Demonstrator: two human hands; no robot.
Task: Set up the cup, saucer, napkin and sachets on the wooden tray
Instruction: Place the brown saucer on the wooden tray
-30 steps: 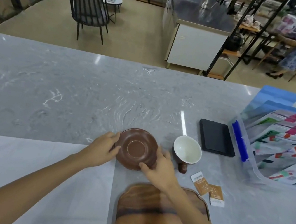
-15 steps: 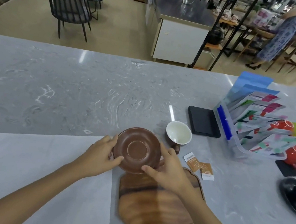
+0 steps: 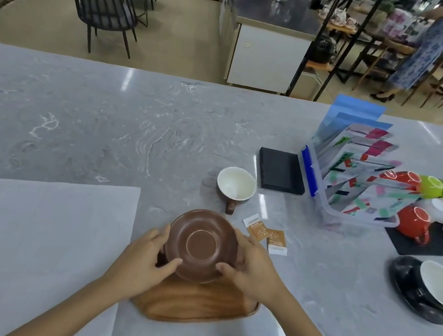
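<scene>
A brown saucer point(image 3: 201, 244) is held over the far end of the wooden tray point(image 3: 193, 304). My left hand point(image 3: 142, 257) grips its left rim and my right hand point(image 3: 252, 265) grips its right rim. The cup point(image 3: 236, 185), white inside and brown outside, stands on the counter beyond the saucer with its handle toward me. Two orange and white sachets point(image 3: 266, 233) lie flat just right of the saucer. A large white napkin sheet point(image 3: 29, 239) lies spread on the counter to the left, touching the tray's left side.
A black pad point(image 3: 280, 171) and a clear box of coloured packets point(image 3: 357, 183) sit to the right. Red, green and white cups rest on a dark mat point(image 3: 434, 245). A black saucer with a white cup point(image 3: 427, 290) stands near the right edge. The counter's near edge is close.
Both hands have carried the saucer from the bare counter toward me, until it is over the wooden tray. The view has shifted, showing more of the counter's right side.
</scene>
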